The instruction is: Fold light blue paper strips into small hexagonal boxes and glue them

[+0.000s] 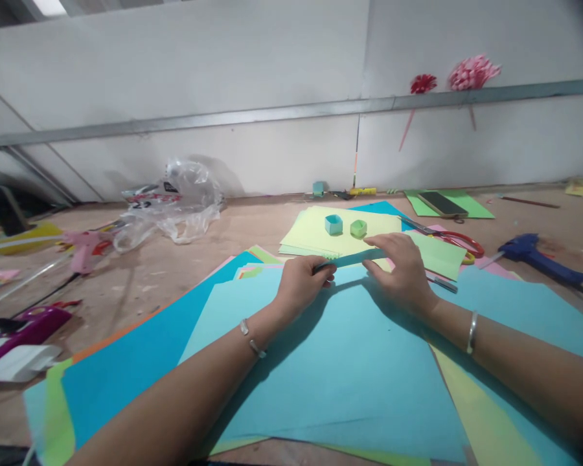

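My left hand point(305, 283) is closed, its thumb and fingers pinching one end of a narrow blue paper strip point(352, 259). The strip stretches rightward into my right hand point(399, 272), whose thumb and fingers stand apart on either side of its other end. Whether they touch the strip is hard to make out. Below both hands lies a large light blue paper sheet point(320, 369). Just beyond them, a small blue folded paper box point(333, 224) and a smaller green paper ring point(358, 228) rest on pale yellow paper point(311, 226).
Scissors point(447, 236), a pen point(442, 283) and a blue glue gun point(541, 259) lie to the right. A phone point(442, 204) is farther back. At left are a pink glue gun point(84, 251), a plastic bag point(179, 200) and a purple power strip point(34, 327).
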Motion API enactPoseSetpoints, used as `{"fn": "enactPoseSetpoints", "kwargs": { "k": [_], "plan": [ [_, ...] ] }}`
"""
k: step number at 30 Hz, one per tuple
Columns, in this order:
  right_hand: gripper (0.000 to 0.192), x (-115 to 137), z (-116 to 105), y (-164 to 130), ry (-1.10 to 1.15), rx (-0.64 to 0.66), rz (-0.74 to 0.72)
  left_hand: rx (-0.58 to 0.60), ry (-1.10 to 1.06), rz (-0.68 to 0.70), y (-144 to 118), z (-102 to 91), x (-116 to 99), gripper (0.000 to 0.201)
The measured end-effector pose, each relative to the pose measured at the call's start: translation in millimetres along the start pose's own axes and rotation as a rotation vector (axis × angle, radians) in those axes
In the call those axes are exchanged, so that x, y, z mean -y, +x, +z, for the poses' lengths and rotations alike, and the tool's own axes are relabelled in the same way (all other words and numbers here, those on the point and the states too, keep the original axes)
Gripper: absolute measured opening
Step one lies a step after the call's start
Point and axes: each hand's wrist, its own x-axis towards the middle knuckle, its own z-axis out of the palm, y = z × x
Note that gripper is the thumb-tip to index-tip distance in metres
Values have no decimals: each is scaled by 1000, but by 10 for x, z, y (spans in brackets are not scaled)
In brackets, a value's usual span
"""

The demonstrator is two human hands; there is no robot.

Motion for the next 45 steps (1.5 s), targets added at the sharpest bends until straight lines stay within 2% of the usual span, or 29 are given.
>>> {"fn": "enactPoseSetpoints", "kwargs": {
  "k": [2,4,7,13,17,19,25,29,37,40,45],
  "plan": [
    [19,30,-11,-16,-181,6,-206,-9,62,59,-16,4,4,14],
    [14,50,-13,-31,-236,-8,-305,-35,148,136,-30,1,-3,12],
    [15,61,-9,-38,-239,-32,-344,-82,258,222,-35,-4,-4,10],
    [16,64,-32,-32,-243,-35,-411,-72,307,262,-23,-14,3,12],
    [15,85,-55,-35,-282,-43,-493,-209,317,374,-37,-42,-30,8],
    [15,91,-57,-35,-299,-31,-490,-228,317,400,-45,-48,-39,8],
    [18,47,-31,-30,-289,34,-471,-91,219,342,-28,-16,-35,7],
    [22,39,-30,-30,-323,66,-494,-5,92,238,-13,-3,-45,4],
    [19,39,-44,-41,-369,141,-429,-43,-47,181,-8,-2,-73,17],
    [20,34,-42,-46,-315,221,-362,17,1,98,9,-43,-95,15],
    [17,40,-11,-77,-259,397,-258,239,289,2,29,-159,-150,11]
  ]
}}
